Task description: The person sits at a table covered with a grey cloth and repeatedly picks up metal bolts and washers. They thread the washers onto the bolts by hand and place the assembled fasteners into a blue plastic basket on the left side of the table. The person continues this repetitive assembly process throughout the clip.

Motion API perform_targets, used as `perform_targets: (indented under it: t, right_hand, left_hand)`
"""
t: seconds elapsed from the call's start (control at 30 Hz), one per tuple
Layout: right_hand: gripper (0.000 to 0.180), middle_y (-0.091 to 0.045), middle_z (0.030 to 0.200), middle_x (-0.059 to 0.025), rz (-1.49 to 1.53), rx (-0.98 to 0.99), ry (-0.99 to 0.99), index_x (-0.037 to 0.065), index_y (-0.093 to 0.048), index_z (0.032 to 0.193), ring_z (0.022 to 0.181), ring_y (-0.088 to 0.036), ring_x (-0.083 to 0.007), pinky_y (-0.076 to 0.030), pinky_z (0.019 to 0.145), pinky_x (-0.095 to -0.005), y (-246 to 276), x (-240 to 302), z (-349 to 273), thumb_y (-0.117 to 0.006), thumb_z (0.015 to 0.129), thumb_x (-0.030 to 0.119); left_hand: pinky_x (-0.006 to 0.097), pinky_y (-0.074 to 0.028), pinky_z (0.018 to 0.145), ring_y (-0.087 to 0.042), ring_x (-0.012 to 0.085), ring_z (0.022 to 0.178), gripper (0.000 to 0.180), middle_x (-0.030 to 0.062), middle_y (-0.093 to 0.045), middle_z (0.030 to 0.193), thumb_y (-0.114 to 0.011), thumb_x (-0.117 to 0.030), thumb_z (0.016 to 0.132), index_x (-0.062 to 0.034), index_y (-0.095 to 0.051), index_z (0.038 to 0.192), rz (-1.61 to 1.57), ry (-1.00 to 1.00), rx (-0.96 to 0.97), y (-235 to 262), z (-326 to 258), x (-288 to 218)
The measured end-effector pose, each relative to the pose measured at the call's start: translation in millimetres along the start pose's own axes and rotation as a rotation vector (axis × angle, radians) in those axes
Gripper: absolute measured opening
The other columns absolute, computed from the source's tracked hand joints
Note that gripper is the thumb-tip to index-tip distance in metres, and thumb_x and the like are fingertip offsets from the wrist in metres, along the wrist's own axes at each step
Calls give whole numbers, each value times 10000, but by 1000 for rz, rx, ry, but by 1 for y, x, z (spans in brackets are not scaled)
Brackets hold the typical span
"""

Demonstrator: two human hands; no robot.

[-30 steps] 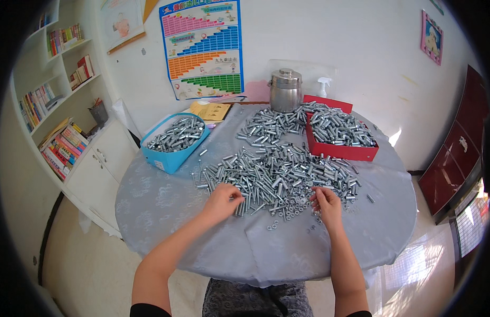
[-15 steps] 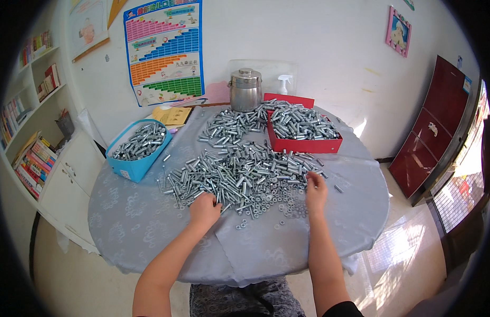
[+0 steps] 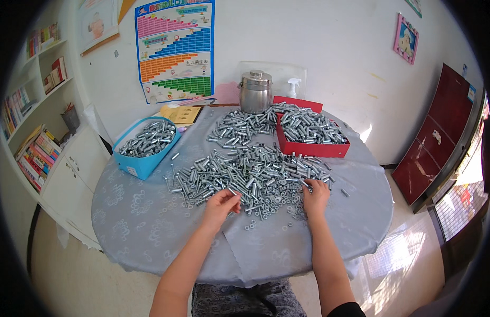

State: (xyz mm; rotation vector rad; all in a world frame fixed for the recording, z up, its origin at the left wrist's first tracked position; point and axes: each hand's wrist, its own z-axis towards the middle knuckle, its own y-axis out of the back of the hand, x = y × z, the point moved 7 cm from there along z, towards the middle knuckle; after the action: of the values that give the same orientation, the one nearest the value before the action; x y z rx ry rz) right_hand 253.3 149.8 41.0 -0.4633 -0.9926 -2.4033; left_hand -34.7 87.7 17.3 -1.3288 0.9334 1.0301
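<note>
My left hand is just below the middle of the frame, tipped right, fingers pinched on a shiny bolt. My right hand, right of the middle, curls down — I can't tell if its fingers touch each other. The big bolt-and-nut pile sits mid-frame.

Bright daylight throughout. We find the strongest light far right of the right hand, where the bright opening washes nearly white. Lower down on that side, sun glare streaks the floor. Between and beyond the hands, we note sharp glints on the silvery metal pieces. The bookshelf, far left of the left hand, bends; black vignetting fills the corners.
</note>
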Motion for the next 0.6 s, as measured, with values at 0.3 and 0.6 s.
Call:
perform_targets:
  t: [0.3,0.6]
  right_hand:
    - [177,-609,891,-84,663,473,17,37,-630,923,845,-580,-200,-462,726,-291,-13,77,-23,-656,747,43]
    - [186,-600,947,-71,726,690,95,37,-635,941,850,-578,-166,-469,746,-264,-23,108,-43,-650,756,20]
  left_hand:
    - [289,-503,659,-589,149,721,172,75,-608,806,-551,-132,875,17,-600,945,-196,29,46,-15,-8,15]
    - [289,-528,588,-603,154,655,130,104,-623,799,-589,-48,829,19,-605,939,-181,5,53,-20,-11,20]
